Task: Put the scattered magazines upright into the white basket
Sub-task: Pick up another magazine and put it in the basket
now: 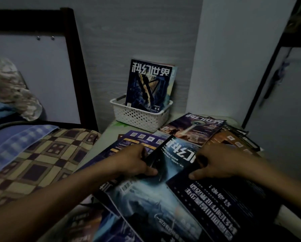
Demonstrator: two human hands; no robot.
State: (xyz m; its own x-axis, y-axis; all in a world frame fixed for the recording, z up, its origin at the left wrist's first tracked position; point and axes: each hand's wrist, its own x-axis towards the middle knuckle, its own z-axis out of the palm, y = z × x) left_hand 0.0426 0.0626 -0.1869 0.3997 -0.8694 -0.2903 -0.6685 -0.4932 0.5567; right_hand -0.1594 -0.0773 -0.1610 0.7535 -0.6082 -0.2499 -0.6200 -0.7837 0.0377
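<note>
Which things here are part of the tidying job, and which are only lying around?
Job: white basket; upright magazine already in it; tilted magazine held by left hand and right hand; scattered magazines flat on the surface.
Lying about: checked blanket; blue plaid cloth; camouflage cloth.
</note>
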